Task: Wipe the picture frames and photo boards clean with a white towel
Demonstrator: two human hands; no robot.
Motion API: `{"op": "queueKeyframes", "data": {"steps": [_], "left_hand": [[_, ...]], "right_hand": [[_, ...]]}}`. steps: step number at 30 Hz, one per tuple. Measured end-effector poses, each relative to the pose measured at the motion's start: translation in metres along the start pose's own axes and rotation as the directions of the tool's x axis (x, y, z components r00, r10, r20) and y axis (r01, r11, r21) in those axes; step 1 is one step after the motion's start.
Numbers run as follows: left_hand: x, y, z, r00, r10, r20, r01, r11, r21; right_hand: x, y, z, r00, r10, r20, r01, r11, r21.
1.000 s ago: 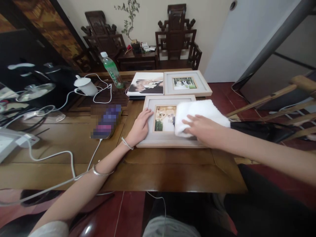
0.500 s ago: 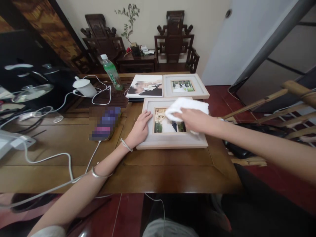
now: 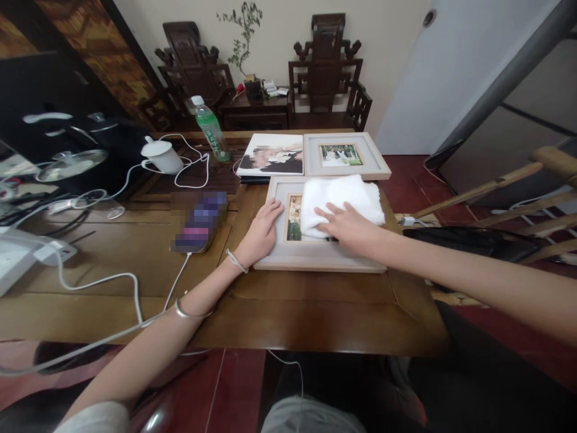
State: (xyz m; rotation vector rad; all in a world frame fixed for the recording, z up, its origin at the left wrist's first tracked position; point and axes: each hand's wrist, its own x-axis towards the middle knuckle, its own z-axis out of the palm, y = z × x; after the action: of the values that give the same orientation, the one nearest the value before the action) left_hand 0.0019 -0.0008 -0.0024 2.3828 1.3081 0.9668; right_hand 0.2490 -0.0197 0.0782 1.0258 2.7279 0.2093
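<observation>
— Polished wood, this tabletop (image 3: 311, 313). What are the fingers doing?

— On the right hand (image 3: 350, 230), they spread nearly flat, pressing a white cloth (image 3: 345, 191). On the left hand (image 3: 259, 236), they lie over the border of a picture frame (image 3: 311, 256); with the thumb hidden, a grip can't be told.

— And that picture frame?

— Under the left fingertips and the cloth. Light, even pressure would suit it, left fingers steadying.

— Any room?

— Beyond the right fingertips, a second frame (image 3: 373, 159) sits close. Toward the wrists, tabletop runs to its near edge.
</observation>
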Motion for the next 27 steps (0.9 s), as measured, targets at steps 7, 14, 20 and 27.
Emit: {"op": "queueKeyframes", "data": {"steps": [7,14,20,27], "left_hand": [[0.000,-0.001,0.001,1.000,0.016,-0.008,-0.016,0.999,0.038],[0.000,-0.001,0.000,1.000,0.023,0.009,-0.024,0.998,0.063],[0.000,-0.004,0.001,0.999,0.037,0.012,-0.037,0.997,0.062],[0.000,-0.005,0.001,0.999,0.042,-0.002,-0.042,0.998,0.040]], "right_hand": [[-0.055,-0.051,-0.058,0.982,-0.075,0.172,0.000,0.917,0.399],[-0.029,-0.035,-0.022,0.993,-0.031,0.115,-0.004,0.956,0.293],[0.035,0.045,0.006,0.986,0.157,-0.056,-0.157,0.988,0.011],[0.045,0.039,0.003,0.997,0.063,0.048,-0.061,0.997,-0.043]]}}
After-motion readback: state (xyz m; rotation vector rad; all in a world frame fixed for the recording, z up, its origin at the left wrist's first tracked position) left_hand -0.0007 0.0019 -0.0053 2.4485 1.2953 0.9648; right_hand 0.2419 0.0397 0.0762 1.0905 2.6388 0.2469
